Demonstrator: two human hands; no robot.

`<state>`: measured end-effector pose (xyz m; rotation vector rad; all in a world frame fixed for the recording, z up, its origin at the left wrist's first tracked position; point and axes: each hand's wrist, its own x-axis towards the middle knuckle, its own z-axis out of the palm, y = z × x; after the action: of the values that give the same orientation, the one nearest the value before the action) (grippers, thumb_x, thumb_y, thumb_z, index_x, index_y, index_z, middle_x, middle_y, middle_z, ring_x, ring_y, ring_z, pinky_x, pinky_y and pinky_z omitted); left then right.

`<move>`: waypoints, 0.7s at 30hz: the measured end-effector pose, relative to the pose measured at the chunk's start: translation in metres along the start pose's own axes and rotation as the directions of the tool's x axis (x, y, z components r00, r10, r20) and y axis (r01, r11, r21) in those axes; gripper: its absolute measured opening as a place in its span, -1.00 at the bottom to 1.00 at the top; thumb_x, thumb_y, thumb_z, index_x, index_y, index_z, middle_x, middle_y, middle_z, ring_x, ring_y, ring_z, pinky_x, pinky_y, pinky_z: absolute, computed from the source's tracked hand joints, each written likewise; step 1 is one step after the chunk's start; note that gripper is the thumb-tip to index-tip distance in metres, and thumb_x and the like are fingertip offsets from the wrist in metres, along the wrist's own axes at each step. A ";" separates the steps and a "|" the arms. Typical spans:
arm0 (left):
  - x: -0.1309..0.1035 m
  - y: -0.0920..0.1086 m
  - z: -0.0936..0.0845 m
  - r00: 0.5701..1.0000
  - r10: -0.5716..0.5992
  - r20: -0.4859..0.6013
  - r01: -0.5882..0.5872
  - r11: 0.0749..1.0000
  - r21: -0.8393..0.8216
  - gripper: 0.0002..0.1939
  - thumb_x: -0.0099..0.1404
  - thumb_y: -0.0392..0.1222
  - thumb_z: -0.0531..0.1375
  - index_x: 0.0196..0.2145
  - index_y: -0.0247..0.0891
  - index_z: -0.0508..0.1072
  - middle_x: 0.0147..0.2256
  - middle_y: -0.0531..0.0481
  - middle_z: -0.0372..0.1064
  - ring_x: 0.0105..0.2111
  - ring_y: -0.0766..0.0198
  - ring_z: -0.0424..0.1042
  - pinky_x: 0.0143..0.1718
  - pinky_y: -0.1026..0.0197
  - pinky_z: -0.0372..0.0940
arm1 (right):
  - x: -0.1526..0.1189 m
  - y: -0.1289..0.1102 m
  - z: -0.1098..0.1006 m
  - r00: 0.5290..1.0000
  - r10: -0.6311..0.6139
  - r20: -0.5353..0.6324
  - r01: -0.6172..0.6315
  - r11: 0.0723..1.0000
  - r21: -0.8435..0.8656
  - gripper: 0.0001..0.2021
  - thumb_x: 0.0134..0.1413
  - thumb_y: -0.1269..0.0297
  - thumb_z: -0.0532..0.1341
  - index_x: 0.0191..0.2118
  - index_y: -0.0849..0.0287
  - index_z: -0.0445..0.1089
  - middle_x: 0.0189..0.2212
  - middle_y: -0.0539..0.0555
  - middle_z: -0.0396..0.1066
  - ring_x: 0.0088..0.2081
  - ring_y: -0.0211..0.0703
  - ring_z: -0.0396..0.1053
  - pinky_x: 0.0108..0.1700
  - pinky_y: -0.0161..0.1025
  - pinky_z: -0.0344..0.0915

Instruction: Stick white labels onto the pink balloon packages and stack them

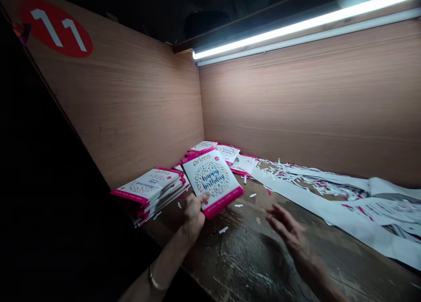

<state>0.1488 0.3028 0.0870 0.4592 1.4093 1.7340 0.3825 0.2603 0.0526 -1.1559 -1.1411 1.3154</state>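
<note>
Left wall: wooden panel point(131, 100), red oval point(56, 28) with white "11" near its top.
Back wall: wood point(309, 113); lit tube light point(309, 23) along its upper edge.
Bench: dark, scuffed top point(243, 260). Packet stack point(151, 183) at left edge; more packets point(227, 152) in the far corner; shredded paper point(305, 179) and a long white strip point(292, 197) to the right.
Left hand point(194, 212): pinched on the "happy birthday" packet point(212, 179) at its lower-left corner, thumb on the printed face.
Right hand point(291, 232): fingers loosely extended, holding nothing, well apart from the packet.
Packet position: above the bench, just right of the stack.
Packet axis: long axis slants from upper left to lower right; "prima" end points away, pink band toward the person, face up.
</note>
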 end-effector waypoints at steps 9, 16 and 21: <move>-0.118 -0.074 -0.002 0.601 -0.087 0.795 0.182 0.983 -0.030 -0.70 -0.09 -0.29 0.32 -0.31 -0.25 0.49 -0.30 -0.04 0.47 -0.25 0.05 0.42 -0.14 0.04 0.32 | -0.054 -0.020 -0.056 0.994 -0.105 0.022 0.106 0.994 -0.004 -0.59 -0.18 0.23 0.32 -0.13 0.23 0.36 -0.18 0.19 0.42 -0.17 0.07 0.35 -0.21 -0.12 0.33; -0.124 -0.066 0.000 0.541 -0.044 0.840 -0.141 0.980 0.142 -0.60 -0.11 -0.23 0.39 -0.24 -0.22 0.46 -0.27 -0.03 0.45 -0.24 0.04 0.40 -0.23 0.12 0.35 | -0.085 0.002 -0.062 0.977 -0.136 -0.166 0.120 0.987 -0.106 -0.74 -0.32 0.24 0.37 -0.41 0.25 0.43 -0.41 0.12 0.45 -0.33 0.00 0.35 -0.33 -0.19 0.32; -0.129 -0.065 0.003 0.557 -0.033 0.830 -0.189 0.968 0.165 -0.38 -0.14 -0.23 0.41 -0.07 -0.15 0.37 -0.14 -0.06 0.40 -0.16 0.00 0.38 -0.14 0.08 0.32 | -0.090 0.003 -0.055 0.976 -0.070 -0.208 0.050 0.994 -0.101 -0.76 -0.39 0.23 0.39 -0.50 0.24 0.44 -0.53 0.07 0.43 -0.44 -0.07 0.34 -0.41 -0.24 0.30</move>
<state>0.2507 0.2058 0.0553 1.3076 0.8646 1.1020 0.4402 0.1718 0.0482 -1.2885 -1.0825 1.0734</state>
